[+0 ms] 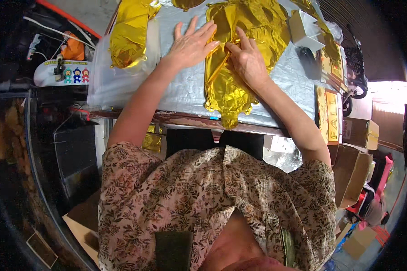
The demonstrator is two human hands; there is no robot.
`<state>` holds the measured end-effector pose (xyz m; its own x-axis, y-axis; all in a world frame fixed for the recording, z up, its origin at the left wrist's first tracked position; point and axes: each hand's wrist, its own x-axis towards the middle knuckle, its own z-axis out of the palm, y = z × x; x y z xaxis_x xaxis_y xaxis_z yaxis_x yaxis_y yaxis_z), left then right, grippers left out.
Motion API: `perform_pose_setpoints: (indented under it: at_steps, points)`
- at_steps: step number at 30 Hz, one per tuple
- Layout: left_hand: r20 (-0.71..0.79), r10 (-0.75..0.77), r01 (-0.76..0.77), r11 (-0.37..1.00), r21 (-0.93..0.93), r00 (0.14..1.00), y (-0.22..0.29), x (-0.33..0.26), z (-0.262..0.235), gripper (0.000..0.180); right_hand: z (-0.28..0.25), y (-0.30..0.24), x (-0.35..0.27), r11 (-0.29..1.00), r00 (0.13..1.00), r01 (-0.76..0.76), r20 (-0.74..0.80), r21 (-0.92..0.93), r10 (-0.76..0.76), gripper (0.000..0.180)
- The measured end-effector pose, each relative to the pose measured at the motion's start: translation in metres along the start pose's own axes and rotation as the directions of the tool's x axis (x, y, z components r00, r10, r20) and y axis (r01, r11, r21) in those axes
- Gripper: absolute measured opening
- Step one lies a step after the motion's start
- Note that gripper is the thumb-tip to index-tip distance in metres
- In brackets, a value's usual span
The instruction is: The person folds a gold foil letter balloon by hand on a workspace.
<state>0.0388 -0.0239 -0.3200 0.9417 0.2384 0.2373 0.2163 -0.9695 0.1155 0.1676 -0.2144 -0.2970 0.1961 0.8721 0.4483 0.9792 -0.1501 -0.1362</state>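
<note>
A flat, deflated gold foil balloon (230, 92) lies creased on the silvery covered table, its narrow tail hanging at the near edge. My left hand (190, 45) rests at the balloon's left edge, palm down with fingers spread, its thumb and fingertips touching the foil. Over the middle of the foil is my right hand (248, 61), its fingers partly curled and closed on a raised fold. Another flat gold foil balloon (129, 36) lies to the left, partly on clear plastic.
At the right of the table are a small white box (305, 30), a dark computer mouse (308, 58) and printed yellow packages (328, 108). Cardboard boxes (352, 174) stand at the right. A power strip (33, 46) and an orange bag (73, 46) are at the far left.
</note>
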Motion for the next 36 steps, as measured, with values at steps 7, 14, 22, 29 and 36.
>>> perform_pose_setpoints:
  at_steps: [7,14,22,29,36]
  points:
    - [-0.021,-0.014,0.014,1.0,-0.006,1.0,-0.001,-0.001,0.005,0.067,0.001,-0.001,-0.001,1.0,0.999,-0.02,-0.029,-0.009,0.019,0.041]
    - [-0.12,0.062,-0.056,0.997,0.057,0.991,-0.018,-0.005,0.022,0.066,-0.022,-0.01,0.01,0.951,0.957,0.277,-0.044,-0.138,-0.285,0.043]
    - [0.159,-0.064,0.102,0.964,-0.247,0.985,0.011,0.003,-0.036,0.069,-0.03,-0.021,-0.014,0.945,0.929,0.295,0.19,0.145,-0.319,0.038]
    - [-0.024,-0.036,0.03,0.973,-0.228,0.999,0.005,-0.001,-0.02,0.06,-0.043,-0.048,-0.033,0.905,0.882,0.392,0.212,0.164,-0.421,0.041]
    - [-0.109,-0.008,0.003,0.999,-0.049,0.994,0.008,0.012,-0.011,0.053,-0.038,-0.048,-0.045,0.918,0.9,0.357,0.201,0.173,-0.388,0.047]
